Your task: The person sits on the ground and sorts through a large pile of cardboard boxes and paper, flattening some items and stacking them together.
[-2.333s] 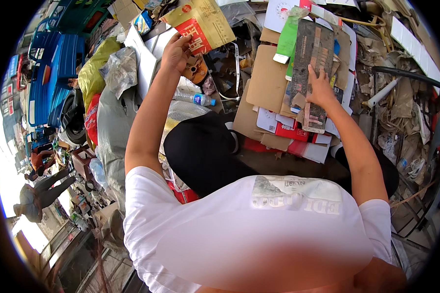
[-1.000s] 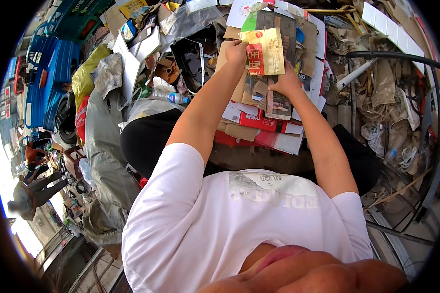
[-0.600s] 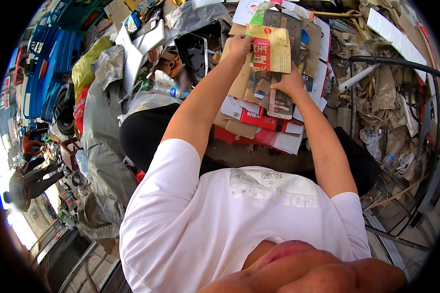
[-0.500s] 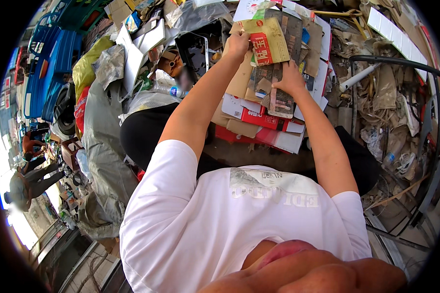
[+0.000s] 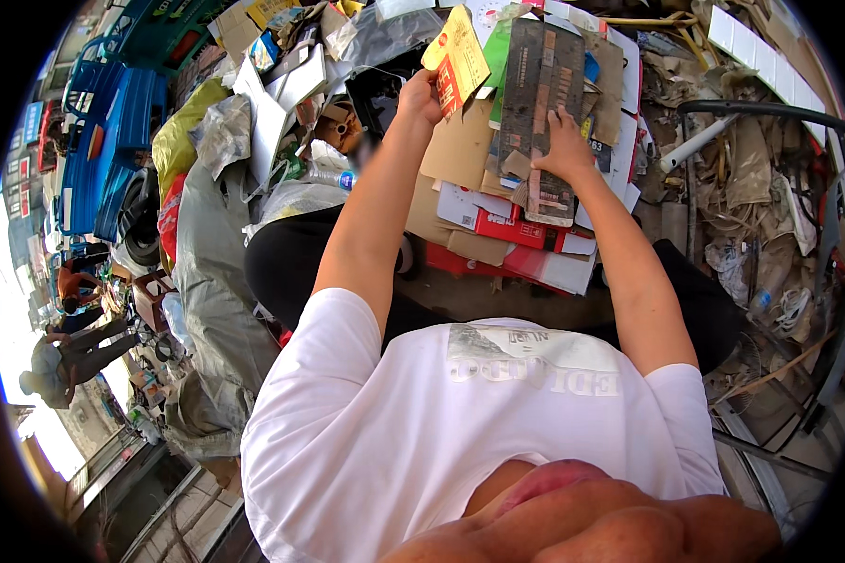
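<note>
My left hand (image 5: pixel 421 98) is closed on the lower left edge of a yellow and red printed cardboard piece (image 5: pixel 458 58), held up and tilted at the left of the pile. My right hand (image 5: pixel 567 148) lies with fingers apart on a long dark, dirt-stained cardboard piece (image 5: pixel 541 80), gripping nothing. Under it are stacked flattened boxes, among them a plain brown cardboard sheet (image 5: pixel 458 147) and a red and white printed box (image 5: pixel 512 225). A green sheet (image 5: pixel 498 52) shows beside the dark piece's upper left edge.
Left of the pile lie a black bin (image 5: pixel 374 98), a clear plastic bottle (image 5: pixel 333 176) and a grey sheet (image 5: pixel 221 281). Blue crates (image 5: pixel 113 141) stand farther left. On the right, a black metal frame (image 5: pixel 770 108) curves over loose scrap. Two people are at the far left.
My left hand has moved left and slightly down with the yellow and red cardboard, turning it off the dark piece. My right hand has come off its edge and now lies on the dark piece.
</note>
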The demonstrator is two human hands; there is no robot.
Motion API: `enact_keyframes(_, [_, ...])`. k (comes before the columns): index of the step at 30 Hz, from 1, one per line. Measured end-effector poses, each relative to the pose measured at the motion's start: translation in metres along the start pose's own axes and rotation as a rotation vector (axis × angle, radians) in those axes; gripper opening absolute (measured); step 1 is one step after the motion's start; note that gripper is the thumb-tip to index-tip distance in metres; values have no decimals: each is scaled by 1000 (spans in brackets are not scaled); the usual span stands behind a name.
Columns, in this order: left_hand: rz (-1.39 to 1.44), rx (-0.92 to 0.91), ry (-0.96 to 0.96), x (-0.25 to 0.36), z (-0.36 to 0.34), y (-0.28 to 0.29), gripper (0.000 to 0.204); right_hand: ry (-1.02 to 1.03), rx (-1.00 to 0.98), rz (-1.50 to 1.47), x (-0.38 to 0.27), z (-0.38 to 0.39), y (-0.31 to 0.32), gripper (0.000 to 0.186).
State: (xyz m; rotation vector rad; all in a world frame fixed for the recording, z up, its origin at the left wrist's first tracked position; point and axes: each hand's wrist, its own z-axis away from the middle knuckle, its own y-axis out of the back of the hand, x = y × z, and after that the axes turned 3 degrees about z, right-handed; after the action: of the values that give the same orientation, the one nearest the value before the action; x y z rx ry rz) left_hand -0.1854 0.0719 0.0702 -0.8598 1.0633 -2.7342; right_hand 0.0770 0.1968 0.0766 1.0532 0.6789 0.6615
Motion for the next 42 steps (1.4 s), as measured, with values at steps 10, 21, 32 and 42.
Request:
enact_keyframes(10, [367,-808,18,-22,-6,-128,24,16,24,-16,-10,-1,-1,112])
enact_keyframes(21, [-1205,315,-452,-72,-29,-100,34,18,112,-28,2,-4,-18,112])
enact_keyframes(32, [-1475,476,-486,-27,-2,-62,32,8,115,-79,-1,1,-12,109])
enact_keyframes(42, [-1527,138,-1249,-63,19,-49,56,40,55,-14,-3,-6,-14,87])
